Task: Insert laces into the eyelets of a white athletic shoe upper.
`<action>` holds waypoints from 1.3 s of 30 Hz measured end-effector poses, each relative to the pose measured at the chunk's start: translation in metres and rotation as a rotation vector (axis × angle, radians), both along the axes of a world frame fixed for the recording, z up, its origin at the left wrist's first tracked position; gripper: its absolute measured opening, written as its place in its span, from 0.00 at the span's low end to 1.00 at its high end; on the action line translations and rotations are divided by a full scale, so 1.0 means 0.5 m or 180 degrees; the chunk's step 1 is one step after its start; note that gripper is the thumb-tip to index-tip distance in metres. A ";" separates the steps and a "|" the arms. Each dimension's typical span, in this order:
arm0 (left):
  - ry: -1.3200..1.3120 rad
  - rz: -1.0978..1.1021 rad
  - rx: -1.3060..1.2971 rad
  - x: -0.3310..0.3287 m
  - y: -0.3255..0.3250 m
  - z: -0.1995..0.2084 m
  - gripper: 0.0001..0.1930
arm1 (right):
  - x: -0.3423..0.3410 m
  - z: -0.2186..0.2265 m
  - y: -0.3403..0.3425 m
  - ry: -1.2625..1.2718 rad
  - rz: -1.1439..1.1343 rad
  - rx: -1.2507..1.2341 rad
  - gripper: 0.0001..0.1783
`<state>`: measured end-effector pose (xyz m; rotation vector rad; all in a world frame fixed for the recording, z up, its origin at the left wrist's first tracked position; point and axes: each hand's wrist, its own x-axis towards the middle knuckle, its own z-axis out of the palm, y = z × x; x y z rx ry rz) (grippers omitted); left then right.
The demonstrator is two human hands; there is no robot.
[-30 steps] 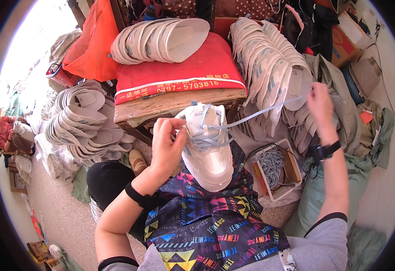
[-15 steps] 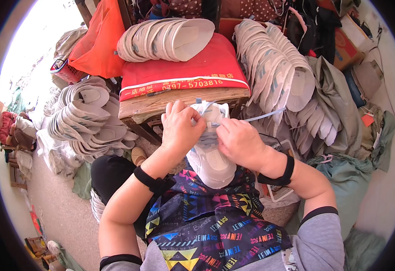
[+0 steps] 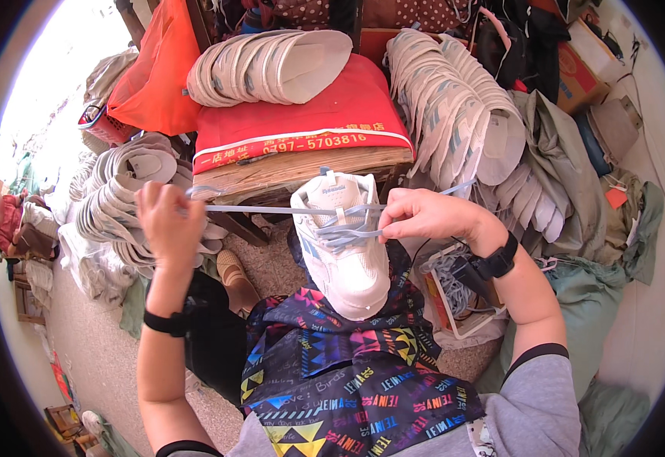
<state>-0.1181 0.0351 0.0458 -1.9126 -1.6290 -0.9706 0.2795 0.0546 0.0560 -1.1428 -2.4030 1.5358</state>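
Observation:
A white sneaker [image 3: 355,282] rests at my lap, toe toward me, with grey-blue lace threaded across its tongue. My left hand [image 3: 168,228], raised to the left and a little blurred, is closed on one end of the shoelace [image 3: 252,209], which runs taut from the shoe to my fingers. Right beside the shoe, my right hand [image 3: 435,216] pinches lace between thumb and fingers. A loose lace end sticks out beyond that hand. What lies under the curled fingers is hidden.
Ahead stands a wooden bench [image 3: 271,171] under a red cloth [image 3: 309,114], bearing a stack of shoe uppers [image 3: 271,68]. More uppers are piled left [image 3: 130,202] and right [image 3: 454,107]. A white-rimmed box [image 3: 465,331] of laces sits by my right forearm.
My left hand has moved away from the shoe to the left, drawing the lace out straight. The right hand has shifted slightly right and up, uncovering the sneaker's tongue and lacing.

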 end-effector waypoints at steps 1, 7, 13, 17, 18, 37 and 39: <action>0.0074 0.0191 0.0031 -0.041 0.003 -0.003 0.08 | -0.008 -0.002 0.001 0.0078 0.0031 0.0013 0.15; 0.0331 0.1462 -0.0174 -0.255 0.009 0.005 0.06 | -0.032 -0.048 -0.003 0.0868 -0.0835 0.0555 0.10; -0.0504 0.0541 -0.0136 -0.107 0.028 -0.009 0.10 | -0.049 -0.036 -0.019 0.0535 -0.1121 0.1498 0.09; -0.1426 -0.1259 -0.0973 0.109 -0.009 -0.009 0.07 | -0.061 -0.056 -0.023 0.0331 -0.0734 0.2742 0.09; -0.1152 -0.1369 -0.1219 0.150 -0.023 -0.006 0.04 | -0.064 -0.055 -0.023 0.0337 -0.0735 0.2746 0.09; -0.0819 -0.1617 -0.1383 0.281 -0.033 -0.059 0.05 | -0.095 -0.040 -0.018 0.0268 -0.1056 0.1873 0.08; -0.1930 -0.1492 -0.2802 0.264 -0.032 -0.049 0.06 | -0.095 -0.042 -0.020 0.0271 -0.1046 0.1900 0.08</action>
